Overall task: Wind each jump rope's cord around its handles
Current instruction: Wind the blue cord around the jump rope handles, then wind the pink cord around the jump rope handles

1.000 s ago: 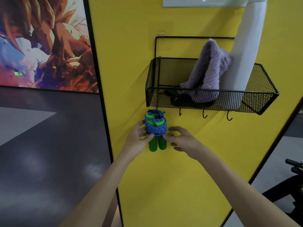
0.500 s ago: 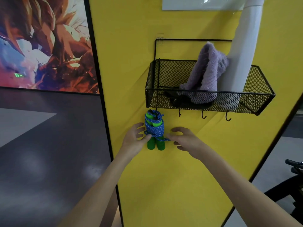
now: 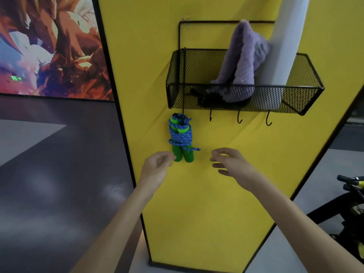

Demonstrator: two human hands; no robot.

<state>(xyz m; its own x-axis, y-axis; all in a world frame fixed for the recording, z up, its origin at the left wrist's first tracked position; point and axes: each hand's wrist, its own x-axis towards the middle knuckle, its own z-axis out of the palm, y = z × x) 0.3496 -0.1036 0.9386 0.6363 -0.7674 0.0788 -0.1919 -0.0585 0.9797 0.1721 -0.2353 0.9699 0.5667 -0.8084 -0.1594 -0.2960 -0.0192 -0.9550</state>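
Observation:
A jump rope (image 3: 180,137) hangs from the leftmost hook under a black wire basket (image 3: 244,89) on a yellow panel. Its two green handles sit side by side, with the blue speckled cord wound tightly round them and a short loose end sticking out to the right. My left hand (image 3: 157,167) hovers just left of and below the handles, fingers loosely curled, holding nothing. My right hand (image 3: 229,164) is further right and apart from the rope, fingers relaxed and spread, also holding nothing.
The basket holds a purple fluffy cloth (image 3: 243,56) and a dark item (image 3: 212,99). Three bare hooks (image 3: 239,119) hang under its front. A white pipe (image 3: 285,36) runs down behind the basket. A poster (image 3: 49,44) is at the left, black equipment (image 3: 350,194) at the lower right.
Both hands have let go of the wound rope and drawn back and down from it. The rope now hangs by itself from the hook.

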